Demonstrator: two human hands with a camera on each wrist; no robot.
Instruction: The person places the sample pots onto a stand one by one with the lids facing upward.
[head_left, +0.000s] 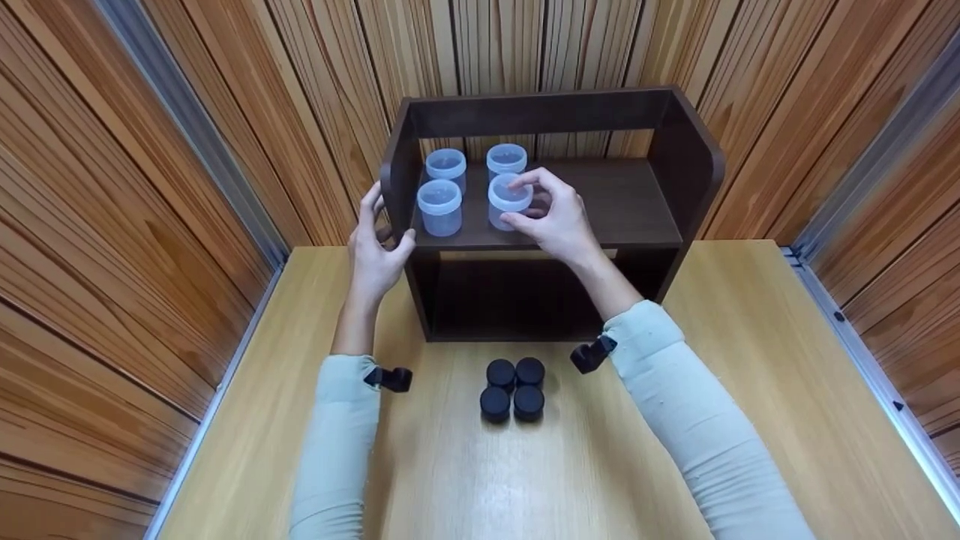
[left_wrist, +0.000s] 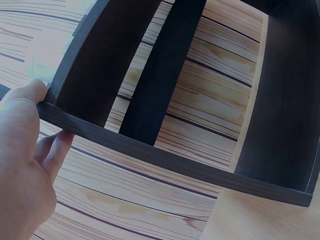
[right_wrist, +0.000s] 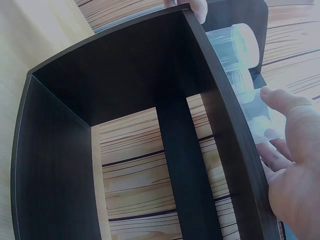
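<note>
A small dark brown two-tier shelf (head_left: 600, 214) stands on the table, with translucent plastic jars on its upper board. My right hand (head_left: 559, 217) holds the front right jar (head_left: 504, 214) between thumb and fingers; in the right wrist view that jar (right_wrist: 255, 112) sits at the board's edge. Behind it stands another jar (head_left: 507, 155). To the left are a front jar (head_left: 440, 214) and a back jar (head_left: 445, 163). My left hand (head_left: 375, 255) grips the shelf's left side, its thumb at the front edge in the left wrist view, where the dark side panel (left_wrist: 170, 155) shows.
Several round black lids (head_left: 495, 405) sit close together on the light wooden table (head_left: 450, 480), in front of the shelf. Wood-patterned walls (head_left: 315, 97) enclose the table at the back and sides. Beneath the upper board lies an open lower compartment (head_left: 510, 300).
</note>
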